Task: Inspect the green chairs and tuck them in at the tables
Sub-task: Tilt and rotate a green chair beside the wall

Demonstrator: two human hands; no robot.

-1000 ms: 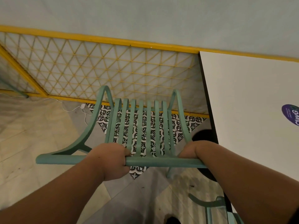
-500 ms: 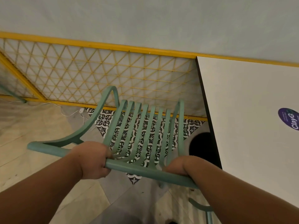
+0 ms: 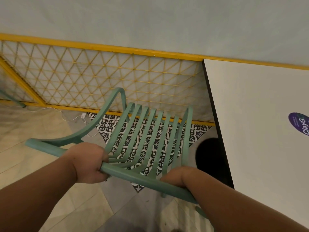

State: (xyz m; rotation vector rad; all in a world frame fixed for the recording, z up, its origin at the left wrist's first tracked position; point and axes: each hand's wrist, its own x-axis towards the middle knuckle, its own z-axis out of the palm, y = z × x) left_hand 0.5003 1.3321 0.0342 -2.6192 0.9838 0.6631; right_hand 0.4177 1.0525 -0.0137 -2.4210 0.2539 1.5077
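Note:
A green slatted chair (image 3: 150, 139) stands in front of me, seen from above and behind, tilted with its top rail slanting down to the right. My left hand (image 3: 88, 164) grips the top rail left of the slats. My right hand (image 3: 177, 176) grips the same rail at its right end. The white table (image 3: 260, 131) with a dark edge lies just right of the chair; the chair's right arm is close to the table edge.
A yellow lattice panel (image 3: 100, 77) runs along the wall behind the chair. Patterned black-and-white tiles (image 3: 117, 126) show under the seat. A white cable and plug (image 3: 80, 117) lie on the floor at left. A purple sticker (image 3: 299, 123) is on the tabletop. The table's black base (image 3: 210, 156) stands underneath.
The chair has turned and tilted, its top rail now slanting down to the right, its back nearer the table. Both hands kept their grip on the rail.

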